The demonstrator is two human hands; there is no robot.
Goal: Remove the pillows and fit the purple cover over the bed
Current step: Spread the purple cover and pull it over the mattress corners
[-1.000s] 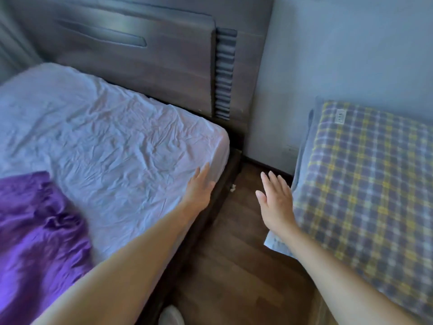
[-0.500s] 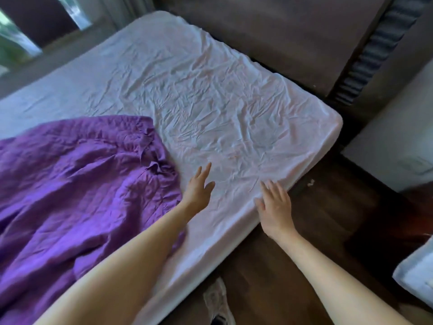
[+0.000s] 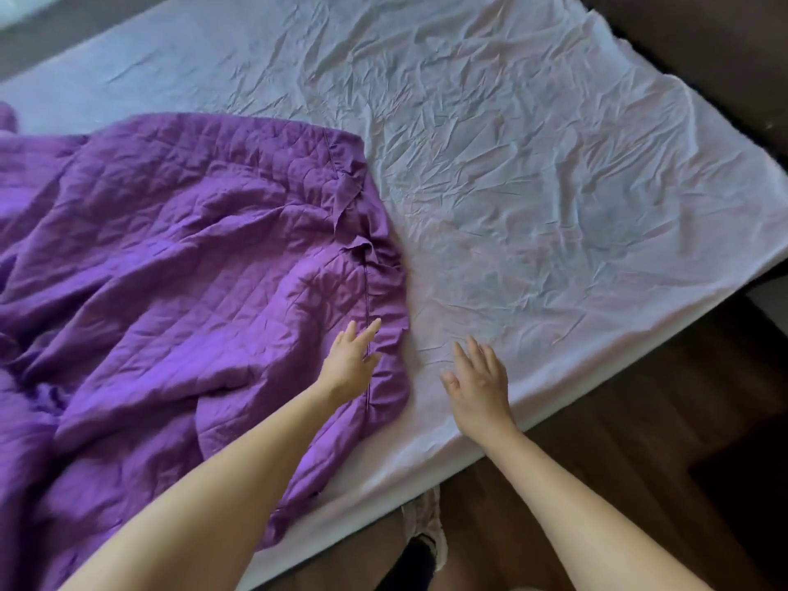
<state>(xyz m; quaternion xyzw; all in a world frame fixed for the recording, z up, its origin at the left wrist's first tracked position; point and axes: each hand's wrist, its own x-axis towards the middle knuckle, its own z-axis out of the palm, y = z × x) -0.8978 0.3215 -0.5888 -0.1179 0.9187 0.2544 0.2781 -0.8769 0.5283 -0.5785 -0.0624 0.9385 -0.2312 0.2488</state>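
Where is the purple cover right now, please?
In the head view, the purple cover lies bunched on the left of the white sheet, its edge under the left hand.

quilted purple cover (image 3: 170, 258) is bunched up over the left part of the bed (image 3: 533, 142), rest is just wrinkly white sheet showing

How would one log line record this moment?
left hand: open, over purple cover edge | right hand: open, over white sheet | purple cover: bunched, unfitted
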